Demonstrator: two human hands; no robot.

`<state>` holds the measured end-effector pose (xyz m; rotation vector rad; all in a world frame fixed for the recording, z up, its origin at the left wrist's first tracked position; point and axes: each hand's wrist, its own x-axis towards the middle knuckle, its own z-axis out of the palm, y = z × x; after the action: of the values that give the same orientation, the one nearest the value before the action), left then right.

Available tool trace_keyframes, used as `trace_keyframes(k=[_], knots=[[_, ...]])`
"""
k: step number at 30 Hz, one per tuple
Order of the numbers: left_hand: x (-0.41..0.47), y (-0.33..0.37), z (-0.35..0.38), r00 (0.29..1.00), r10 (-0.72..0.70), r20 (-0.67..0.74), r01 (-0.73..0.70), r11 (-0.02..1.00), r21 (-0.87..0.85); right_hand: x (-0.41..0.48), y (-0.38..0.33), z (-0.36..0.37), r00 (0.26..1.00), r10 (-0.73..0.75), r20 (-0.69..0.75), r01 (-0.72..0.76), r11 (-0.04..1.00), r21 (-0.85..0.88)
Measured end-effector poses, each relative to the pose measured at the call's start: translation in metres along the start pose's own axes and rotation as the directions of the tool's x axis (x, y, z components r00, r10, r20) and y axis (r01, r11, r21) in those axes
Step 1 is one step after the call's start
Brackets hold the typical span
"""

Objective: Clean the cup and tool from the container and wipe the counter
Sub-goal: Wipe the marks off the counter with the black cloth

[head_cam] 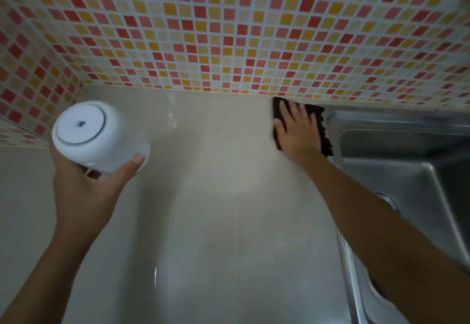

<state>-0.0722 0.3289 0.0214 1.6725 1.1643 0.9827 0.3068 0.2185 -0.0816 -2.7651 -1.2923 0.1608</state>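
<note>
My left hand (84, 189) holds a white container (99, 135) up above the counter at the left, tilted so its round base with a small centre hole faces me. My right hand (296, 130) lies flat, fingers spread, on a dark brown cloth (324, 135) pressed to the beige counter (216, 196) at the back, right beside the sink. The cloth touches the foot of the tiled wall. No cup or tool shows in the head view.
A steel sink (407, 171) fills the right side, its rim running along the counter's right edge. A mosaic wall of red, orange and cream tiles (229, 31) closes the back and the left corner. Wet streaks shine on the counter.
</note>
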Motion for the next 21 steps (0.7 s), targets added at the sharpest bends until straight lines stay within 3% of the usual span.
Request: trace_keyframes(k=[4,5,7,9,12,14,17,21], knots=[[-0.014,-0.004,-0.006,1.000,-0.002,-0.020,0.002,1.000,0.002,-0.032,-0.045,0.013,0.984,0.165,-0.065,-0.164,0.986,0.022],[-0.016,-0.004,-0.004,1.000,-0.003,-0.026,0.003,1.000,0.000,-0.051,-0.076,0.019,0.990,0.112,-0.089,-0.110,0.993,0.030],[-0.018,-0.002,-0.001,0.999,-0.001,-0.039,0.001,1.000,0.002,-0.096,-0.145,0.030,0.988,-0.135,-0.068,0.140,0.988,0.065],[-0.018,0.000,0.003,1.000,0.012,-0.015,-0.012,1.000,0.013,-0.121,-0.195,0.031,0.926,-0.376,0.016,0.371,0.919,0.135],[-0.017,0.004,0.007,1.000,0.021,0.008,-0.021,1.000,0.006,-0.083,-0.197,0.026,0.867,-0.499,0.018,0.489,0.857,0.163],[-0.019,0.005,0.007,0.999,0.038,0.018,-0.038,0.999,0.001,-0.038,-0.165,0.019,0.907,-0.421,0.020,0.417,0.901,0.118],[-0.027,0.006,0.004,0.999,0.046,0.003,-0.046,0.999,-0.005,-0.001,-0.087,0.011,0.986,-0.164,0.014,0.162,0.984,0.074],[-0.036,0.008,-0.003,0.998,0.031,-0.049,-0.033,0.999,-0.039,-0.036,-0.009,0.007,0.998,0.038,-0.055,-0.037,0.999,0.019]])
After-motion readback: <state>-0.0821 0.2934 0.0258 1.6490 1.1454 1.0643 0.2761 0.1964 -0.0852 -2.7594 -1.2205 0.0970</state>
